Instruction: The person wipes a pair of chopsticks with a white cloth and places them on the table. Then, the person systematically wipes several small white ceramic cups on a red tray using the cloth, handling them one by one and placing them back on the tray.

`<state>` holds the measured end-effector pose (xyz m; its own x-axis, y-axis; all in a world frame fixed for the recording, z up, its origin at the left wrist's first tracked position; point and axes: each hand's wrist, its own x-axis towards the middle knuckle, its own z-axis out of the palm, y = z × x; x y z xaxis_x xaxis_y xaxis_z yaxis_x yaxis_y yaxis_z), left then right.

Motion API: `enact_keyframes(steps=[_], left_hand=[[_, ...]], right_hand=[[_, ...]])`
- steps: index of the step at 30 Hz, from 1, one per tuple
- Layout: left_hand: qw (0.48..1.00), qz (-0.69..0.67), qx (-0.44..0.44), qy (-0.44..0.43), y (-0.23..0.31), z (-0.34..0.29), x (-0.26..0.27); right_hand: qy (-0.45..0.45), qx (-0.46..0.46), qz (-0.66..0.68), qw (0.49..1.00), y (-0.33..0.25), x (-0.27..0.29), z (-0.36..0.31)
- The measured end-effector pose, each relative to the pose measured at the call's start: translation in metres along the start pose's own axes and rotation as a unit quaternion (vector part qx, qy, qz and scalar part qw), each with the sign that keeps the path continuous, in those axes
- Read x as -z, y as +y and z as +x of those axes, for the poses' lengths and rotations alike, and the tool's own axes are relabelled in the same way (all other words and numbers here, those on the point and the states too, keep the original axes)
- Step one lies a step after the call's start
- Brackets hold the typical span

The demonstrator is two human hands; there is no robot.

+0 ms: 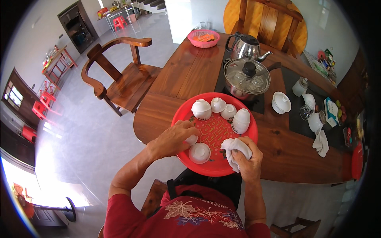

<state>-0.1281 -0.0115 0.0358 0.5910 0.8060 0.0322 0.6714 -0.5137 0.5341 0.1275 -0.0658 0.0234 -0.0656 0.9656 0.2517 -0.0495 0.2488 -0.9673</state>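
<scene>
A round red tray (216,168) with a patterned middle lies near the table's front edge. My left hand (174,139) is at its left rim, fingers curled round a small white cup (192,139) that they partly hide. Just below that cup, a white lidded-bowl cover or shallow dish (199,153) rests upside down on the tray. Bunched in my right hand (250,160) is a white cloth (237,150), held over the tray's right side. Along the far rim stand a white bowl (201,110), two small cups (218,105) and a stack of cups (241,121).
Beyond the tray are a glass-lidded pot (247,77) and a steel kettle (245,47). A pink basket (203,38) sits at the far edge. To the right are a white lidded bowl (281,102), a glass pitcher (306,112) and a crumpled cloth (320,143). A wooden armchair (123,75) stands left.
</scene>
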Motion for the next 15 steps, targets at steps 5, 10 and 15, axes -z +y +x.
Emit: enact_keyframes(steps=[5,10,15], left_hand=[[1.0,-0.021,0.006,-0.015,0.006,-0.004,0.002],[0.998,-0.021,0.002,0.053,0.004,0.008,0.02],[0.98,-0.062,0.053,0.182,-0.008,0.047,0.02]], right_hand=[[-0.008,0.0,0.002,1.0,0.002,0.002,0.0],[-0.004,-0.002,0.012,1.0,0.005,0.003,-0.001],[-0.014,-0.001,0.002,1.0,0.007,0.003,0.0]])
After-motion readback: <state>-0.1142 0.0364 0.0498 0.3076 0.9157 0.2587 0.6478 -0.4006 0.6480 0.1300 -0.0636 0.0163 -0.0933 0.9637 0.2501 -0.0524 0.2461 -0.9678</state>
